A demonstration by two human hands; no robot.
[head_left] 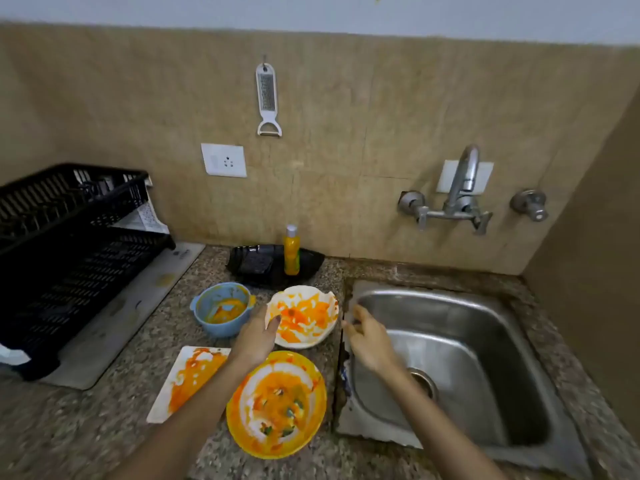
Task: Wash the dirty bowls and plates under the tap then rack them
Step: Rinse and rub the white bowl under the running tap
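Several dishes smeared with orange sauce sit on the granite counter left of the steel sink. My left hand grips the near-left rim of a white scalloped bowl, thumb inside it. A blue bowl stands to its left. Nearer me lie a yellow round plate and a white rectangular plate. My right hand hovers over the sink's left edge, just right of the white bowl, fingers loosely bent, holding nothing. The tap juts from the wall above the sink; no water runs.
A black dish rack stands on a drain tray at the left. A black tray at the back of the counter holds a yellow soap bottle and a dark scrub pad. A grater and a wall socket are on the tiles.
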